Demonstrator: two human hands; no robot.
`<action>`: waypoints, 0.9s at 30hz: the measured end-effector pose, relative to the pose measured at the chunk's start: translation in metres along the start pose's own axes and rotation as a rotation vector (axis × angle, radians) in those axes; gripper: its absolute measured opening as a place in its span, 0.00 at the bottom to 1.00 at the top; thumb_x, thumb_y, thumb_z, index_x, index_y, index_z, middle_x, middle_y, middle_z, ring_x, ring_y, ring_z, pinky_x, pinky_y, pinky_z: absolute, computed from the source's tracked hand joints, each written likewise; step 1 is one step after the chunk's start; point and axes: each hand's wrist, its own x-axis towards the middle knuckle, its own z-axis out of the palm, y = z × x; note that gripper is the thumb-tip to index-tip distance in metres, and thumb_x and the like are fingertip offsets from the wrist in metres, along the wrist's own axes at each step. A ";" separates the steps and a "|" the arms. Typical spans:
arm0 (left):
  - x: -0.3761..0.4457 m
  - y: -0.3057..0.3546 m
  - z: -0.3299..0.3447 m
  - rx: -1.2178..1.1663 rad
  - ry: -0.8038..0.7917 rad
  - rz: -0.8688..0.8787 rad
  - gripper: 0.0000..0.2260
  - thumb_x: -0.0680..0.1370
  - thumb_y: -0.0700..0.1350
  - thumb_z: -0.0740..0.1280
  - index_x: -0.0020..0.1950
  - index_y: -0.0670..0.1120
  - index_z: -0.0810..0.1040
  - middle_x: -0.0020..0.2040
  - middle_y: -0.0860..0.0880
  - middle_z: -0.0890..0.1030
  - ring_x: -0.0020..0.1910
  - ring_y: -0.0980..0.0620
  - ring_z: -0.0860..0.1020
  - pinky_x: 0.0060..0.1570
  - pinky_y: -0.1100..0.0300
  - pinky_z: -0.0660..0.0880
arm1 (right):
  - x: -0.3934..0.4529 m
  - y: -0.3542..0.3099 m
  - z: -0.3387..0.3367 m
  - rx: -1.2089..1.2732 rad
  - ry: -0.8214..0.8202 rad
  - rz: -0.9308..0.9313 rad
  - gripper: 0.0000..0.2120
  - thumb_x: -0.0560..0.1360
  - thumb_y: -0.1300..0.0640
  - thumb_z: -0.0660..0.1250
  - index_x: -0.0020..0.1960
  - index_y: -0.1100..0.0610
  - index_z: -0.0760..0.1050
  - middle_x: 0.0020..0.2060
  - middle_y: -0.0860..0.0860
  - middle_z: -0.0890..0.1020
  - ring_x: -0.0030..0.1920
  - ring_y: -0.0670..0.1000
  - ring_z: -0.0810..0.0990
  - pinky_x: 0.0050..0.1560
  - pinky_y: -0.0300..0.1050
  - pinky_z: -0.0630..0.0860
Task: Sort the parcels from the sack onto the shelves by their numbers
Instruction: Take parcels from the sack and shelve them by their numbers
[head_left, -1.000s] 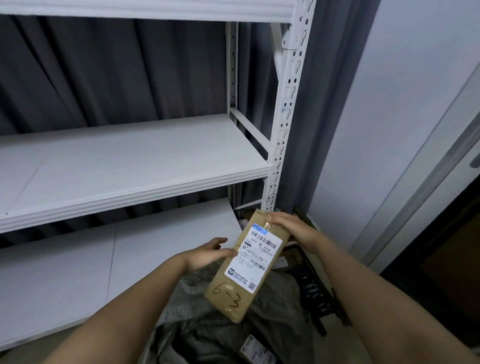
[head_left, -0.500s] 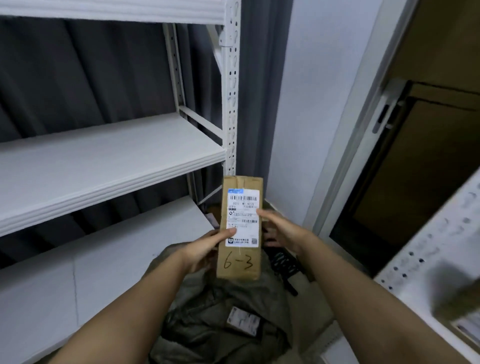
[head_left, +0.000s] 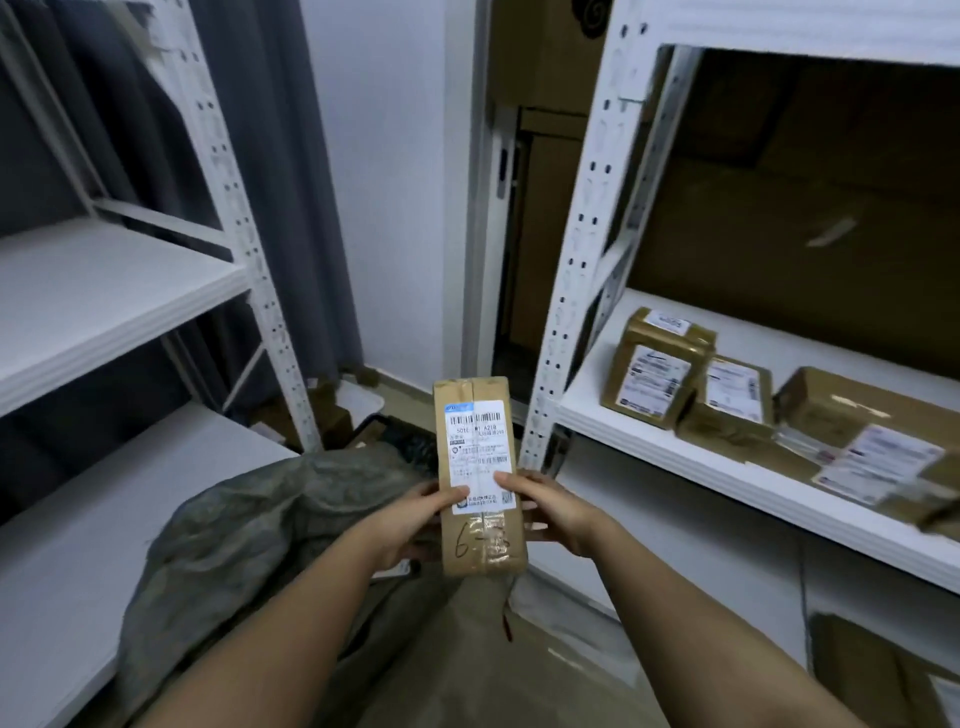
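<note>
Both hands clamp the parcel (head_left: 479, 473): left hand (head_left: 410, 525) and right hand (head_left: 550, 512) pinch its lower long sides, thumbs on the label. It stands upright above the sack (head_left: 249, 540), long axis pointing away from me. Shelf (head_left: 675, 457) with parcels lies right, nearer my right hand; handwritten number blurred, maybe "6-3".

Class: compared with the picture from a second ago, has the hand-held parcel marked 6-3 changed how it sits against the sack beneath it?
Yes. The parcel, tilted over the sack before, now stands upright above it.
</note>
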 end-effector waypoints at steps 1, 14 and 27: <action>0.002 -0.002 0.015 0.010 -0.030 -0.009 0.20 0.73 0.54 0.71 0.63 0.53 0.72 0.51 0.49 0.84 0.52 0.48 0.81 0.48 0.52 0.78 | -0.011 0.010 -0.011 0.007 0.015 0.016 0.24 0.74 0.42 0.67 0.66 0.51 0.70 0.54 0.52 0.83 0.55 0.52 0.81 0.63 0.53 0.75; 0.027 -0.013 0.269 0.268 -0.335 -0.052 0.27 0.73 0.54 0.71 0.70 0.52 0.68 0.58 0.51 0.81 0.56 0.51 0.79 0.49 0.53 0.79 | -0.164 0.143 -0.196 0.169 0.292 0.087 0.28 0.73 0.39 0.67 0.68 0.50 0.66 0.57 0.49 0.80 0.58 0.52 0.79 0.64 0.55 0.74; 0.025 -0.060 0.546 0.391 -0.472 -0.148 0.29 0.76 0.52 0.68 0.75 0.56 0.60 0.62 0.50 0.79 0.60 0.50 0.77 0.62 0.47 0.74 | -0.283 0.285 -0.386 0.324 0.395 0.184 0.31 0.71 0.48 0.73 0.70 0.52 0.64 0.60 0.51 0.79 0.58 0.52 0.78 0.63 0.55 0.74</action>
